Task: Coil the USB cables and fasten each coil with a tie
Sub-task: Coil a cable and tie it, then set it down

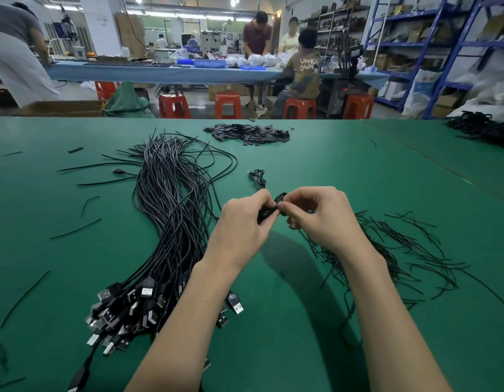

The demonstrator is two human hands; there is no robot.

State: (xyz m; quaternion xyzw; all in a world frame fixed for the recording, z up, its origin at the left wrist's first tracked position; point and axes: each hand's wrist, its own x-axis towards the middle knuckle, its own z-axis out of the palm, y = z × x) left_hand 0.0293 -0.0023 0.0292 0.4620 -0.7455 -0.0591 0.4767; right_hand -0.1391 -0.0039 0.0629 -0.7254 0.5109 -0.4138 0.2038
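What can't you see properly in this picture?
- Head view: the coil is mostly hidden by the left hand and right hand; whether a tie is on it can't be told.
- The cable bundle has its lowest plugs cut off by the bottom edge.
- The dark pile across the table is too small to identify.

Small black coil pinched between both hands; loose USB cables bundled left — ties scattered right.

Green worktop carries: USB cable bundle left, loose tie pile right, small coiled cable centre, black plastic pieces far.
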